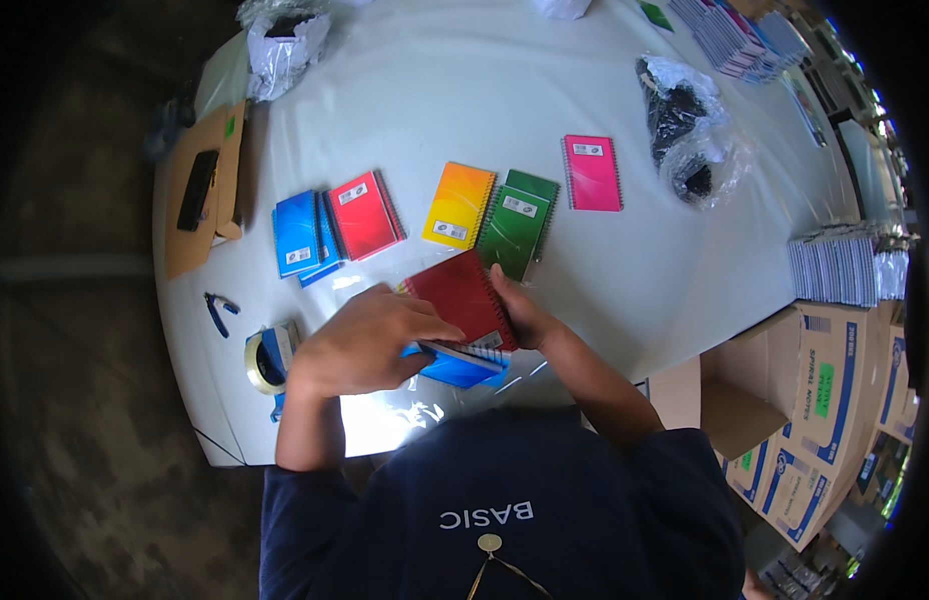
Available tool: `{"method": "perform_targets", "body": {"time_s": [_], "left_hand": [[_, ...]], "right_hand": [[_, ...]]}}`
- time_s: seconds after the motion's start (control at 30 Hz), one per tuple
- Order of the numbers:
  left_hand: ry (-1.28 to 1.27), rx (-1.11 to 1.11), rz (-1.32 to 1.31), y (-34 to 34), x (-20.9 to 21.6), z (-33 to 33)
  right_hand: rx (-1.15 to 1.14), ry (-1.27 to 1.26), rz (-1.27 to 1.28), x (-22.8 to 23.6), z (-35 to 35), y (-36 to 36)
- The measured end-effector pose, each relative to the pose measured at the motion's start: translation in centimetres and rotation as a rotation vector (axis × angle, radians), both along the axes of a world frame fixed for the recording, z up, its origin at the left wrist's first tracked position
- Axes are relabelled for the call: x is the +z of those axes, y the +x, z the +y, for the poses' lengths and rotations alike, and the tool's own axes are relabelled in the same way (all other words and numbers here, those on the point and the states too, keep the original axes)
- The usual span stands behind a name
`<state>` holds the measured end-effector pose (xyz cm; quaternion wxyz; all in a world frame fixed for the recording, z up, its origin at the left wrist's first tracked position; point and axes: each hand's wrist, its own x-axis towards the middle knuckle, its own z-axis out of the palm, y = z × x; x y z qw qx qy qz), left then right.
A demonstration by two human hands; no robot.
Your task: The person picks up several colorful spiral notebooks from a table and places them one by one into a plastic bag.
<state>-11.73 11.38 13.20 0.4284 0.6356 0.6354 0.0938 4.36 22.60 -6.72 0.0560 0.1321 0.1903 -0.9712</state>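
A dark red spiral notebook (454, 290) is tilted between my hands near the table's front edge. My right hand (521, 308) grips its right side, thumb on top. Over its lower left, my left hand (369, 335) curls its fingers and thumb round a blue spiral notebook (459, 368) just below the red one. Whether more notebooks lie between them is hidden. Beyond my hands lie blue notebooks (297, 235), a bright red one (364, 215), a yellow one (458, 205), overlapping green ones (517, 220) and a pink one (592, 172).
On the left are a tape dispenser (272, 358), small cutters (220, 313) and a cardboard piece (226, 175) bearing a black object. Plastic-wrapped bundles (681, 125) sit farther back. Notebook stacks (832, 268) line the right edge, above an open carton (774, 365).
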Motion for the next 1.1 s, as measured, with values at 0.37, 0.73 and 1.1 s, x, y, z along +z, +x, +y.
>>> {"method": "perform_targets", "body": {"time_s": [0.37, 0.73, 1.1], "left_hand": [[0.497, 1.096, -0.268, 2.1, -10.1, -3.1], [0.497, 0.944, -0.720, 5.8, -17.5, -4.9], [0.444, 0.837, -0.708, 4.8, -19.4, -4.1]], "right_hand": [[-0.393, 0.515, 0.016, 2.5, -2.4, 0.8], [-0.588, 1.188, 0.218, -2.2, -3.7, 0.8], [-0.626, 1.368, 0.067, -5.3, -3.3, 1.0]]}}
